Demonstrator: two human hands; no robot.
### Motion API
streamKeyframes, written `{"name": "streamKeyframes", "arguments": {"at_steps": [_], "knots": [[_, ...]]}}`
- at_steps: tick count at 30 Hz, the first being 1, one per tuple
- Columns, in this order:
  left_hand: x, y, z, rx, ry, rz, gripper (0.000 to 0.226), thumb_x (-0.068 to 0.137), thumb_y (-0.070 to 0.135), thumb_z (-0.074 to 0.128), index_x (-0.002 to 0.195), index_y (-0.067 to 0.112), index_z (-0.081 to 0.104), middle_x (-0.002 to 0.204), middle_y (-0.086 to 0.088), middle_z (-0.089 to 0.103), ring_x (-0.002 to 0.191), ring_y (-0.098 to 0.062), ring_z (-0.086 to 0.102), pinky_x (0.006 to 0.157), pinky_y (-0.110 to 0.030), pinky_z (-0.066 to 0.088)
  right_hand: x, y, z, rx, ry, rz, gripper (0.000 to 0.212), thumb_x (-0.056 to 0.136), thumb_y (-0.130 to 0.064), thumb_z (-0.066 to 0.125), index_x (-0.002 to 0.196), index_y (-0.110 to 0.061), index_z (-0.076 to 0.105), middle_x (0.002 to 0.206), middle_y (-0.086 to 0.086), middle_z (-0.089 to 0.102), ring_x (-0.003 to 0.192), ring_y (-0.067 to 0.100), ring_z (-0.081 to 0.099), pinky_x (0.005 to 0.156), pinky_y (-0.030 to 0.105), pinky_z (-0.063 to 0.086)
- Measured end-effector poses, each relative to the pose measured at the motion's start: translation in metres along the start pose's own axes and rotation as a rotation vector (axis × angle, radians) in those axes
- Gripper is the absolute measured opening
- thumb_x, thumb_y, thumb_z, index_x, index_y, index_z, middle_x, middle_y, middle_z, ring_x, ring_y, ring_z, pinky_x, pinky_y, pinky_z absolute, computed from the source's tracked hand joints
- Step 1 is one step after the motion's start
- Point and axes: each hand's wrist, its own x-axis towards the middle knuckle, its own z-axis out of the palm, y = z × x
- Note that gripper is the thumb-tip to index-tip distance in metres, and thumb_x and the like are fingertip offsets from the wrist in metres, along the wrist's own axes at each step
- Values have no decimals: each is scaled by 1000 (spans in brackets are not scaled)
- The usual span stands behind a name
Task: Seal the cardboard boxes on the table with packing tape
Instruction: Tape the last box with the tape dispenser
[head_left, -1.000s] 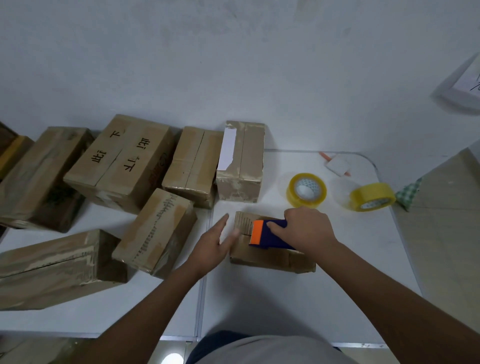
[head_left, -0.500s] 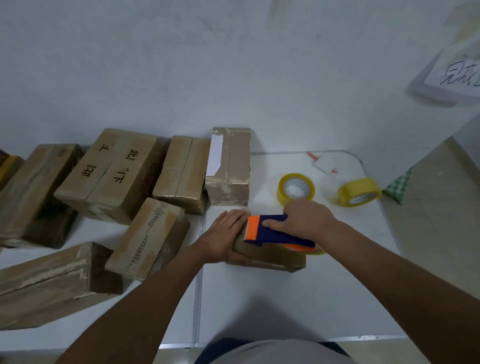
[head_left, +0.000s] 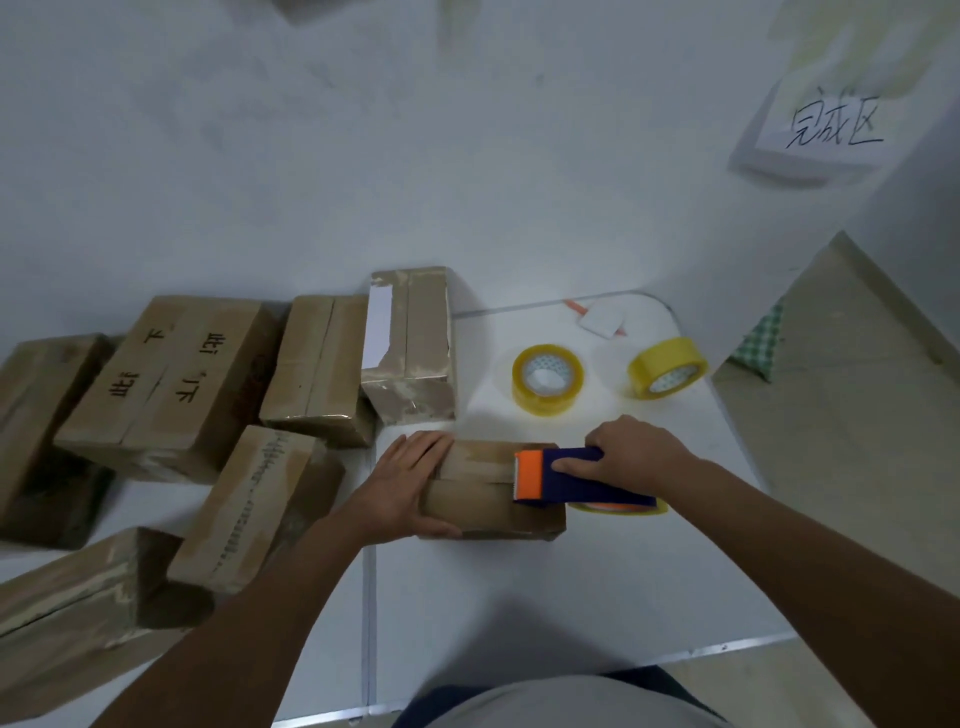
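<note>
— So where's the box (head_left: 488, 491) in hand?
— Near the middle of the white table (head_left: 519, 597), lying flat. A strip of tape covers the left part of its top seam; the tape dispenser (head_left: 576, 480) sits at the right end, orange head on the lid.
— And the hands?
— The left hand (head_left: 410, 486) presses flat on the left end, fingers straight and together, thumb down the near side. The right hand (head_left: 631, 457) is wrapped around the dispenser's blue handle.
— How far along?
— I'd judge this seam nearly run; cutting and smoothing remain. Whether the other boxes (head_left: 171, 384) at the left still need tape I can't tell. Two spare rolls (head_left: 548, 379) lie behind.
— Changed since half a second ago?
— The dispenser has travelled right along the lid, uncovering taped cardboard, and the left hand has slid further over the end.
</note>
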Motion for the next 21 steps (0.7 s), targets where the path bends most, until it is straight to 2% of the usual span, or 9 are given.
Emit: {"name": "streamKeyframes", "arguments": {"at_steps": [2,4,6,8,10,12,15,18,21], "knots": [[-4,-10,-1,28,-13,0,121,67,81,64,157,25,7,161,5,14,148,-14,10,124,-37,3,3,-8,5,-7,-4,-23,62,83,-79,43,68,-20,54,68,-2,54,64,14,52,56,28,36],[-12,-23,-6,59,-35,-24,122,67,78,67,157,26,4,163,7,10,149,-11,5,123,-35,-3,7,-20,16,9,-14,-53,63,85,-78,41,75,-17,57,70,-2,53,66,15,53,57,28,37],[-19,-33,-12,106,-91,-51,126,65,86,60,158,26,-2,165,7,2,150,-10,-4,121,-35,-9,11,-30,23,39,-23,-63,65,86,-77,39,85,-15,61,73,-2,54,70,17,55,60,29,39],[-19,-35,-18,188,-154,-62,127,66,93,46,158,23,-7,166,6,-8,151,-12,-12,122,-39,-11,13,-32,26,58,-20,-54,66,87,-76,38,89,-15,63,78,0,56,73,18,57,62,29,40],[-11,-24,-20,226,-141,-88,111,79,88,31,158,21,-8,164,7,-16,150,-11,-18,120,-40,-14,15,-30,28,79,-21,-50,66,87,-76,38,91,-16,64,80,0,59,75,17,59,63,29,42],[0,-1,-14,161,-23,-137,91,86,79,1,158,24,-6,161,9,-19,149,-11,-20,119,-39,-16,17,-28,30,93,-19,-54,66,87,-76,38,92,-16,65,84,2,64,76,17,61,68,31,46],[12,23,10,133,122,-217,91,79,71,-30,157,32,-5,159,13,-20,150,-14,-18,120,-45,-14,17,-26,34,97,-24,-68,65,87,-75,39,92,-16,65,86,3,66,77,17,63,70,31,49],[15,20,28,203,175,-265,72,94,63,-16,157,33,0,165,8,-7,151,-16,-14,121,-49,-8,18,-25,33,106,-30,-74,65,87,-76,39,93,-16,65,86,3,65,77,17,62,70,31,49],[15,17,30,233,195,-257,69,94,62,-16,156,34,-7,163,10,-12,150,-15,-19,122,-51,-7,19,-22,32,126,-39,-94,63,86,-76,40,92,-19,66,84,1,65,76,16,61,71,31,49]]}}
